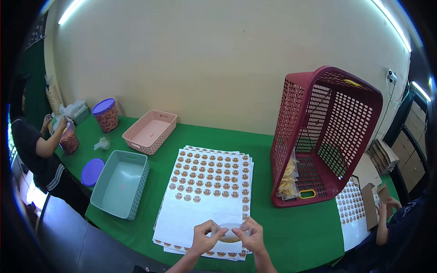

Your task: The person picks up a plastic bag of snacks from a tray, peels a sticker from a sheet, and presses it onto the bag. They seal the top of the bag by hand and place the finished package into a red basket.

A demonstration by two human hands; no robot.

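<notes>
Near the table's front edge, my left hand (206,236) and my right hand (253,236) pinch the two sides of a small clear plastic bag (229,227). A brownish round patch shows low on the bag, between my thumbs. Beneath them lies a stack of white sticker sheets (200,214). The upper part of the top sheet carries rows of round brown stickers, while its lower part is bare backing. More stickered sheets stick out at the stack's edges.
Left of the sheets stand a green basket (119,184), a pink basket (150,132) and a purple-lidded tub (105,116). A large maroon basket (298,136) lies tipped on its side, holding filled bags (288,177). People work at the left (34,141) and right (396,227).
</notes>
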